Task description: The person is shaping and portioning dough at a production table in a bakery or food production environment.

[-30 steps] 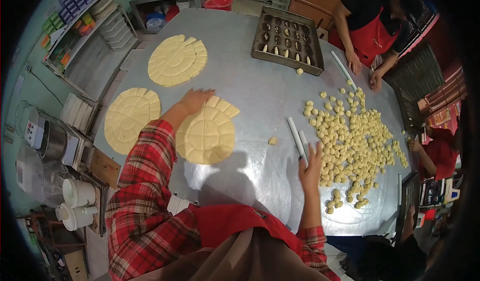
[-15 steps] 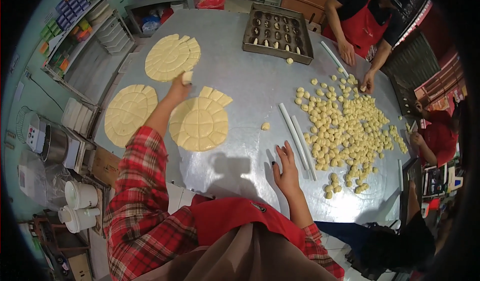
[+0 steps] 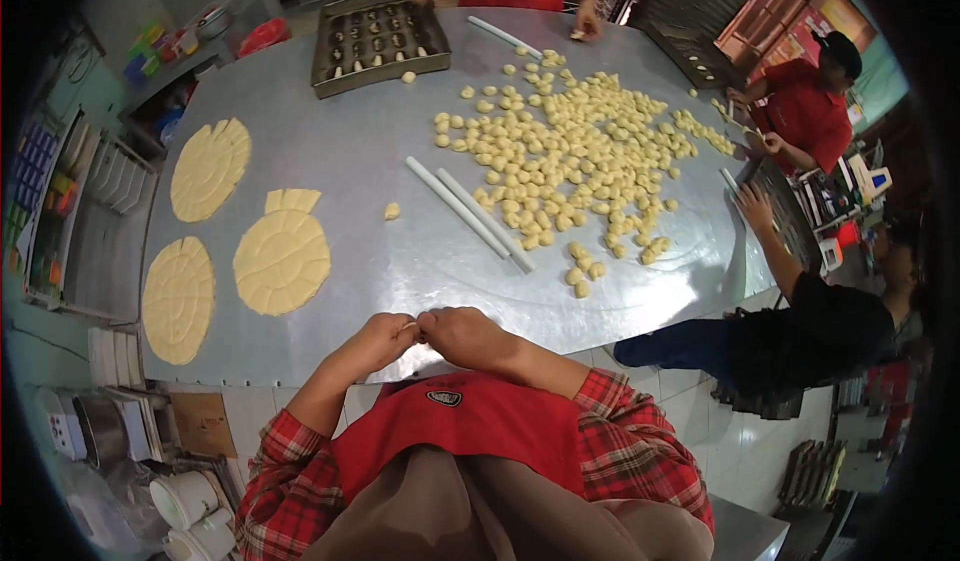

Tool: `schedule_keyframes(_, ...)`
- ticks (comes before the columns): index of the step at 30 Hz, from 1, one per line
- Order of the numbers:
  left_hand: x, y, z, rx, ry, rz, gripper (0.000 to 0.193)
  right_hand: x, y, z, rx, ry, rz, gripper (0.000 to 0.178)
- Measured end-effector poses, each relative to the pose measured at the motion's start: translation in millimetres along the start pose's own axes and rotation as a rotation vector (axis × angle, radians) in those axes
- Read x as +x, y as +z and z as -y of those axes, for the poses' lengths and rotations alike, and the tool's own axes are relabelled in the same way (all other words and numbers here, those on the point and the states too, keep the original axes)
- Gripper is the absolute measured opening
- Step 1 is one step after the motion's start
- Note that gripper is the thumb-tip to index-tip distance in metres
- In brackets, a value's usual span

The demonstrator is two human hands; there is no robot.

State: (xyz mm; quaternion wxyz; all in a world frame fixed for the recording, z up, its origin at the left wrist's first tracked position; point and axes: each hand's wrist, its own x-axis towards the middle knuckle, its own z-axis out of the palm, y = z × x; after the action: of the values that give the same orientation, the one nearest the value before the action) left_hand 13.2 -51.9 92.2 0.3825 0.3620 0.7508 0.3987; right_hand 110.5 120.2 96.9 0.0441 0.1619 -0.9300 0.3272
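My left hand point(image 3: 375, 344) and my right hand point(image 3: 470, 338) meet at the near edge of the metal table point(image 3: 345, 301), fingers closed together. They pinch a piece of dough point(image 3: 409, 325), mostly hidden by the fingers; only a pale sliver shows. Left of them lies a flat dough round point(image 3: 282, 261), scored into pieces, with two wedges standing off its far side. Two more scored rounds, one far point(image 3: 210, 171) and one near point(image 3: 178, 301), lie at the table's left. A single dough ball point(image 3: 391, 211) sits beyond my hands.
Two pale rods point(image 3: 457, 206) lie mid-table beside a wide spread of dough balls point(image 3: 570, 151). A dark baking tray point(image 3: 335, 83) with filled rows stands at the far side. Co-workers stand at the far edge and at the right, where one hand point(image 3: 755, 206) rests near another rod.
My left hand has come back from the dough rounds with a piece of dough to the near edge. My right hand has moved in and closed against it. The view has turned rightward.
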Motion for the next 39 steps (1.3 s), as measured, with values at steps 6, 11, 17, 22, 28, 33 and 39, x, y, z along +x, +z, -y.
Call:
schedule_keyframes(6,-7,-19,17,0.058,-0.102,-0.408,0.023,-61,-18,-32,0.163,0.188,0.075,0.006)
schedule_keyframes(11,-16,53,93,0.814,-0.179,-0.471,0.056,-109,43,-81,-0.255,0.121,-0.089,0.038)
schedule_keyframes(17,79,-2,84,0.724,0.185,-0.551,0.05,6,58,-103,-0.315,-0.005,-0.105,0.053)
schedule_keyframes(22,34,-20,118,0.744,0.002,-0.683,0.047,-20,39,-100,-0.394,0.202,-0.066,0.056)
schedule_keyframes(28,4,26,100,0.735,0.16,-0.432,0.051,-50,67,-58,-0.211,0.069,0.094,0.057)
schedule_keyframes(33,53,-28,87,0.568,0.279,-0.539,0.04,42,60,-85,-0.318,0.051,-0.208,0.04)
schedule_keyframes(39,45,-88,111,0.242,0.055,-0.386,0.032,10,58,-93,-0.163,0.176,-0.126,0.009)
